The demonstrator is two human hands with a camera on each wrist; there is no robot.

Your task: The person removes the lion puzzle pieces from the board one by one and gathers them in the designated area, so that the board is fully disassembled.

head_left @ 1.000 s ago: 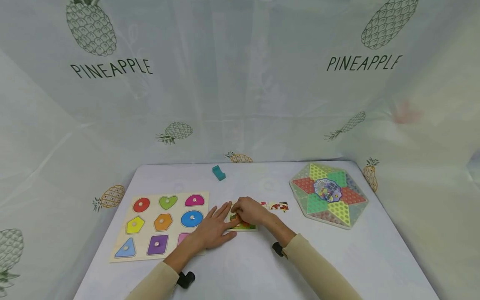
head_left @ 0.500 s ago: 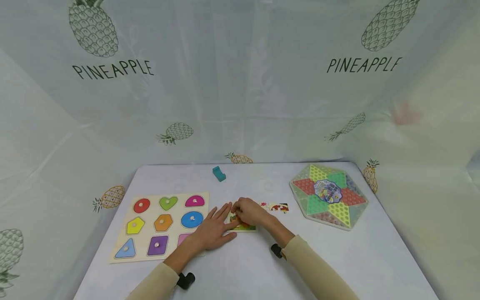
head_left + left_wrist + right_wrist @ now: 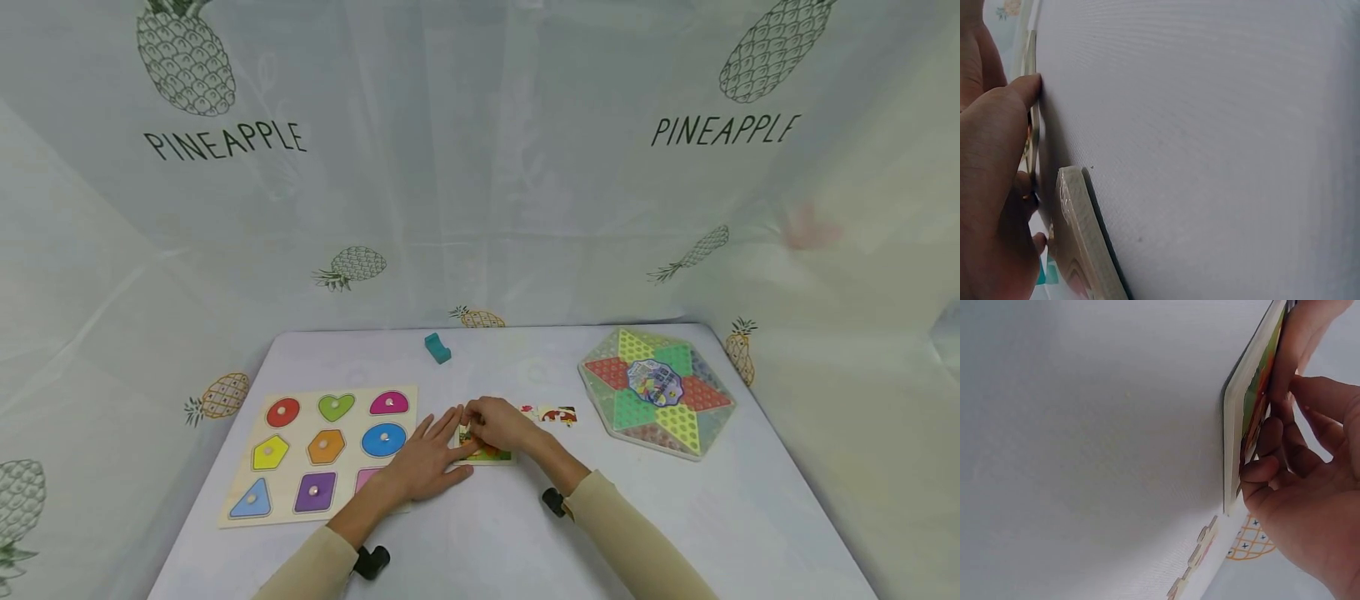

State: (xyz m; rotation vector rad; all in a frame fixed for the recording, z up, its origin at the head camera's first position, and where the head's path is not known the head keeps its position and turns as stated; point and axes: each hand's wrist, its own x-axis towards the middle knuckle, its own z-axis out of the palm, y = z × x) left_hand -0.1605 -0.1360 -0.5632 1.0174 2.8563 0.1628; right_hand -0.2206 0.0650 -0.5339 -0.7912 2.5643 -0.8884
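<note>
Left grip (image 3: pixel 431 460) spread over left edge of puzzle (image 3: pixel 495 456); right grip (image 3: pixel 501 422) curled there, can't tell if pinching; table (image 3: pixel 480 542) open nearside

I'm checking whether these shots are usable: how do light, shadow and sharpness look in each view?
Head view: fairly even light, pale sheen on the curtain, soft shadow beside the right sleeve; left wrist view: dim, the left hand shaded, the table steeply slanted; right wrist view: jigsaw pieces slightly soft.
</note>
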